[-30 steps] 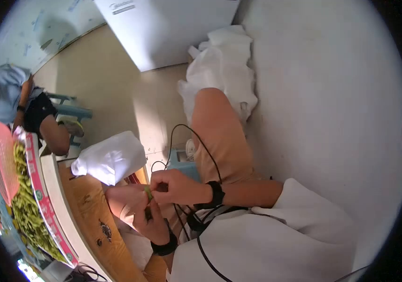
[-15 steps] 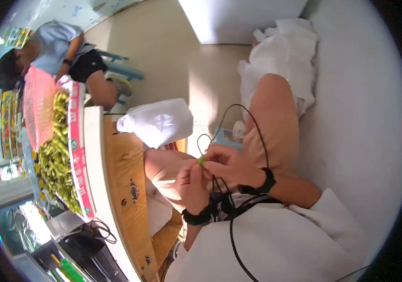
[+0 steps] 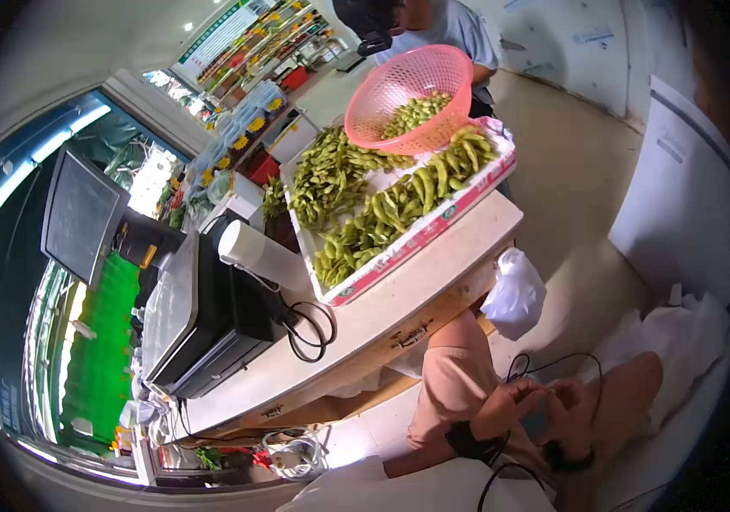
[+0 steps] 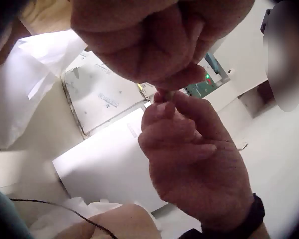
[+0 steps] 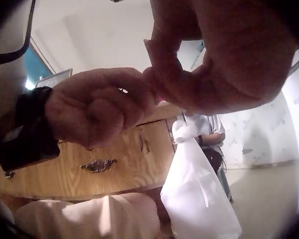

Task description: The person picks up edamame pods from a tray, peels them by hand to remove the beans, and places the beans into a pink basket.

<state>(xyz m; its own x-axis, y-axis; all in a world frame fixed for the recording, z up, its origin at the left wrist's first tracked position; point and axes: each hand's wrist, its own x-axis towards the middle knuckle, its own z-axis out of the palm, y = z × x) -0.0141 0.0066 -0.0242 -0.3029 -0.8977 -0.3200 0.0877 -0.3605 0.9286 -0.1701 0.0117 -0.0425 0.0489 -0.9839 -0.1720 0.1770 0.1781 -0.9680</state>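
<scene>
My left hand and right hand meet fingertip to fingertip above my lap, at the lower right of the head view. Between them they pinch a small green soybean pod, mostly hidden by the fingers. In the left wrist view, the curled right hand comes up from below to the left hand's fingertips. The right wrist view has the left hand with bent fingers, its tips right at those of the right hand.
On the counter, a shallow tray holds many soybean pods. A pink basket of shelled beans sits on it. Left are a black till and coiled cable. A white bag hangs at the counter's end; a person sits beyond.
The head view has swung left toward the counter, bringing the whole tray and till into sight and placing my hands lower right. Both hands stay together; the pod shows less.
</scene>
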